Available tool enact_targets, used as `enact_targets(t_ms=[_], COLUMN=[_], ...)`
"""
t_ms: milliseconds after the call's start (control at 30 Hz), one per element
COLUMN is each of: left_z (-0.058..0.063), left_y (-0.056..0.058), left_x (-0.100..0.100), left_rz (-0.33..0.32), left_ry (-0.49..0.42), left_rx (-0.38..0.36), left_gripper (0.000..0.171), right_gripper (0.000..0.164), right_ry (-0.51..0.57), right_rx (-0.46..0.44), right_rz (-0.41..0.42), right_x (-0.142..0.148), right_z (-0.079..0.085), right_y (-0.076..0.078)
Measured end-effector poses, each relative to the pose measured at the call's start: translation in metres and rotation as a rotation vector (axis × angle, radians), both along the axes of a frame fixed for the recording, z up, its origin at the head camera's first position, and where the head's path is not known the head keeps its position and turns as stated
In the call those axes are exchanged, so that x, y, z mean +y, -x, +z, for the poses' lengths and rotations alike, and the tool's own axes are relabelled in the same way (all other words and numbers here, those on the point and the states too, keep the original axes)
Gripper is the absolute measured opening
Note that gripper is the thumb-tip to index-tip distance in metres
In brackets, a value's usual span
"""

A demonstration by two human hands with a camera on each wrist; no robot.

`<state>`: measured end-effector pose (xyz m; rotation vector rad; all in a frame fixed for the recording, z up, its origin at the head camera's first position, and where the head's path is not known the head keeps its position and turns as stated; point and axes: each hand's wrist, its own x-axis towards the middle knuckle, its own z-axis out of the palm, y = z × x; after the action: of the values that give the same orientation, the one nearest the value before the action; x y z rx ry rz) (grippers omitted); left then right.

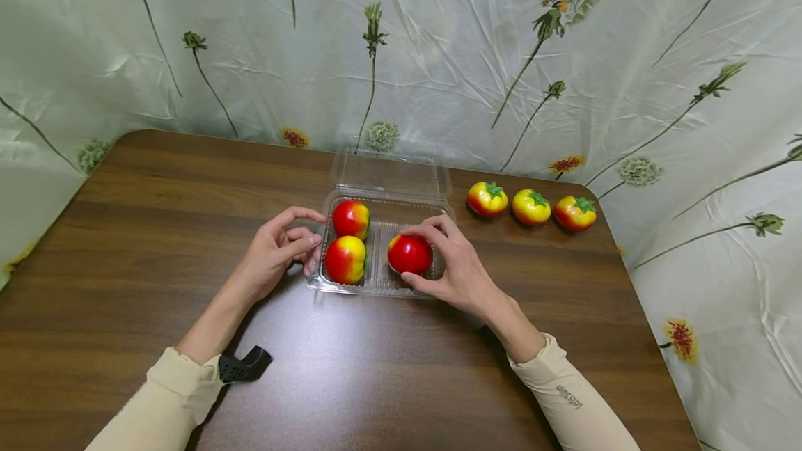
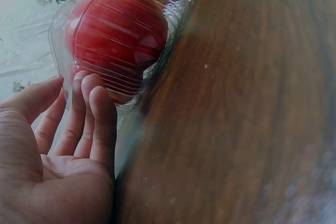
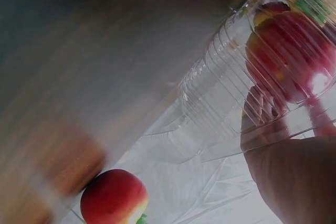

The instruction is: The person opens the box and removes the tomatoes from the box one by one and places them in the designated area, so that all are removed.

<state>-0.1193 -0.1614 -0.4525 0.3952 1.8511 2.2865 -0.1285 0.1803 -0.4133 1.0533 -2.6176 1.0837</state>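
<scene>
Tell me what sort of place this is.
Likely a small indoor tabletop setup, perhaps arranged for a demonstration: a brown wood-grain table stands by a pale, glossy, dandelion-printed sheet, and an open clear plastic box holds shiny red-and-yellow round fruit that look artificial.

Cream long sleeves on both arms, plain cloth. Left sleeve (image 1: 147,413): cuff (image 1: 184,376) bunched in loose thick folds, stops short of the wrist, bit of forearm showing. Black fitting (image 1: 246,365) at that cuff: hard-looking, curved, hooked far end, small dots on the body, holes or dimples, can't tell from where I'm standing. Right sleeve (image 1: 576,413): same cream, its edge gathered and creased much the same way. Small dark lettering (image 1: 569,397) on the forearm, set at a slant, too fine to read. Dark sliver (image 1: 491,338) by the right wrist, hardware or shadow, unclear. Left hand (image 1: 276,252) and right hand (image 1: 460,266) both bare.
</scene>
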Motion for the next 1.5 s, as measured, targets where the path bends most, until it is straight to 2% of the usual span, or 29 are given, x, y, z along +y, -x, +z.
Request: enact_targets(t_ms=[233,467,667,967,1200,1500], left_z=[-0.0011,-0.0021,-0.0018,-0.0033,-0.0027,-0.0010], left_y=[-0.0002,0.0002,0.0005,0.0003,0.0002,0.0001], left_x=[0.0003,-0.0003,-0.0006,-0.0005,0.0001,-0.0003], left_rz=[-0.008,-0.024,-0.032,-0.035,-0.037,-0.036], left_ry=[-0.009,-0.023,-0.035,-0.036,-0.048,-0.056], left_rx=[-0.001,0.013,0.013,0.015,0.019,0.019], left_gripper=[0.029,0.029,0.029,0.029,0.029,0.030], right_gripper=[0.055,0.063,0.058,0.063,0.056,0.062], right_ry=[0.029,0.025,0.043,0.052,0.060,0.104], right_rx=[0.008,0.011,0.007,-0.005,0.014,0.008], right_rz=[-0.010,-0.019,-0.029,-0.034,-0.034,-0.034], right_x=[0.0005,0.0005,0.0014,0.0027,0.0036,0.0040], right_z=[-0.0024,-0.0027,-0.0024,-0.0022,-0.0028,-0.0028], right_y=[0.0012,0.0006,0.0013,0.0032,0.0036,0.0063])
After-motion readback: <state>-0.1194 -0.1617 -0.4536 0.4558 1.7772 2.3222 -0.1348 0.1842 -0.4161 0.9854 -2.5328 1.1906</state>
